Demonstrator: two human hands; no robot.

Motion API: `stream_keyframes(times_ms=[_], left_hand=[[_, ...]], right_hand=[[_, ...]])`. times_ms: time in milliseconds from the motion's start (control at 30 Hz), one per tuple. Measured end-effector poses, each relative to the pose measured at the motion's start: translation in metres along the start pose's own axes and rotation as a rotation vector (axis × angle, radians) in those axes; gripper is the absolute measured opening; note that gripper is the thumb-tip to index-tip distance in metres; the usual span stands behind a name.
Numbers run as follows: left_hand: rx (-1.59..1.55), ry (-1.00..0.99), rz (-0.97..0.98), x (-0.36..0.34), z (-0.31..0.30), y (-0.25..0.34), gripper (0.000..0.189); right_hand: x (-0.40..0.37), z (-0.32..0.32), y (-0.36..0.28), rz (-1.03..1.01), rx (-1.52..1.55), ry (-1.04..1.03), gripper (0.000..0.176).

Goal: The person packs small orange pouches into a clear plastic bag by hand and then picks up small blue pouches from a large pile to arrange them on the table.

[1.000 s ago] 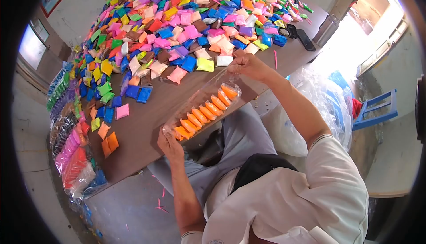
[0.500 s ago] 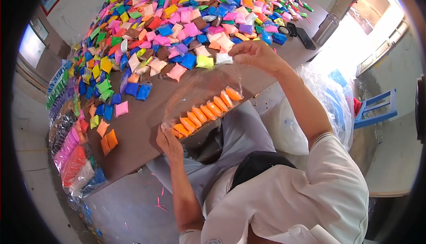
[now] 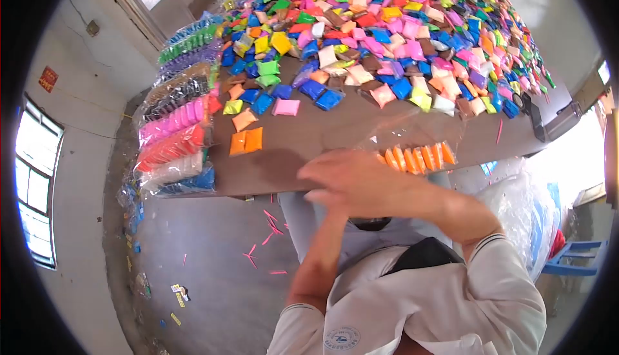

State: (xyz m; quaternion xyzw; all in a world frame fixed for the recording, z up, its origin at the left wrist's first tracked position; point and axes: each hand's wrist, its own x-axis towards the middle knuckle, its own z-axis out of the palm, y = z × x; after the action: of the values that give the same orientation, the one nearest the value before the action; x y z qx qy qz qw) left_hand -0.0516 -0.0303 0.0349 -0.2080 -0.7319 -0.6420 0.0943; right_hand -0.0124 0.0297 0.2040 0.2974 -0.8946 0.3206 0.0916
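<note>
My right hand [image 3: 354,184] reaches leftward across my body, blurred by motion, with fingers stretched out and apart from the thumb; nothing shows in it. Beneath it my left wrist [image 3: 334,223] comes up, but the left hand's fingers are hidden. Just right of the hands, a clear plastic bag [image 3: 412,137] lies at the table's front edge. Inside is a row of several orange packets [image 3: 422,159], its left end covered by my right hand. Farther left, two joined orange packets [image 3: 246,141] lie on the table, with a peach packet [image 3: 245,120] just behind them.
A large heap of small coloured packets [image 3: 387,39] covers the back of the brown table [image 3: 290,139]. Filled clear bags sorted by colour [image 3: 174,145] line its left end. Pink strips [image 3: 274,226] litter the floor; a blue stool [image 3: 577,258] stands at right.
My right hand has let go of the bag's upper right corner and swung left over my left hand. The bag has sunk lower. My view has turned left.
</note>
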Motion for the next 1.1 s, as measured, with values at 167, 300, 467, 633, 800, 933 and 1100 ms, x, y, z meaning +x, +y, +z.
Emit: stream_keyframes(times_ms=[167,300,467,633,800,933,1100], left_hand=[[0.154,-0.143,-0.154,0.003,-0.019,0.008,0.033],[0.19,-0.155,-0.212,0.001,-0.019,0.025,0.032],[0.213,-0.101,-0.186,0.002,-0.021,0.043,0.033],[-0.007,-0.117,-0.15,-0.003,-0.013,0.014,0.035],[-0.146,-0.172,0.032,-0.007,-0.019,-0.02,0.037],[-0.165,-0.157,0.164,-0.004,-0.018,-0.031,0.039],[-0.06,-0.098,0.104,-0.001,-0.008,-0.019,0.043]], right_hand=[[0.102,0.106,0.013,0.248,-0.032,-0.084,0.042],[0.147,0.176,0.055,0.297,-0.2,0.107,0.038],[0.16,0.205,0.087,0.248,-0.274,0.217,0.032],[0.144,0.189,0.088,0.18,-0.4,0.16,0.023],[0.087,0.158,0.044,0.158,-0.077,-0.022,0.023],[-0.023,0.078,0.012,0.207,0.146,0.403,0.014],[-0.129,-0.024,0.046,0.367,0.093,0.655,0.017]])
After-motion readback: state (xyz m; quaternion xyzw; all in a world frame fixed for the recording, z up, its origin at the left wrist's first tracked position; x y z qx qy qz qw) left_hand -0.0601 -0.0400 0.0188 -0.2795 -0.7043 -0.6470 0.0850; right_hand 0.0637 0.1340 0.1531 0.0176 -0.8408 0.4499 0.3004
